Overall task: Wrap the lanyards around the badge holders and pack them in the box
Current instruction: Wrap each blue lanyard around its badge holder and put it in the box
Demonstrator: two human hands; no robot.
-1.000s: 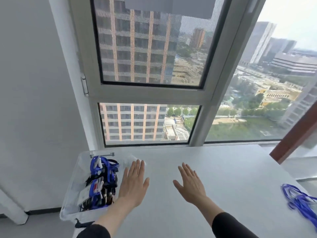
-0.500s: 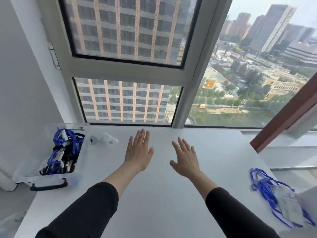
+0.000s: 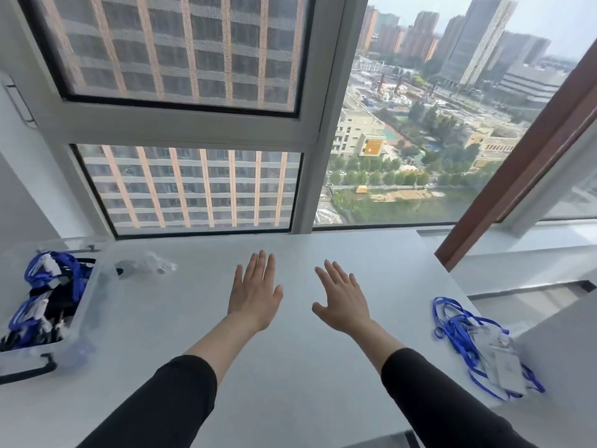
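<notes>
Clear box (image 3: 84,321) at table (image 3: 290,383) far left w/ wrapped blue lanyards (image 3: 48,276) inside. Left hand (image 3: 255,294) & right hand (image 3: 344,302) mid-table, flat, fingers straight, holding nothing. Loose lanyards w/ badge holders (image 3: 508,371) far right.

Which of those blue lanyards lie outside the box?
The loose tangle of lanyards with a badge holder at the right edge of the table; the other lanyards sit inside the clear box at left.

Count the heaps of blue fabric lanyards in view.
2: wrapped bundles inside the clear plastic box at the white table's left edge; a loose tangle at its right edge. Box contents partly hidden.
</notes>
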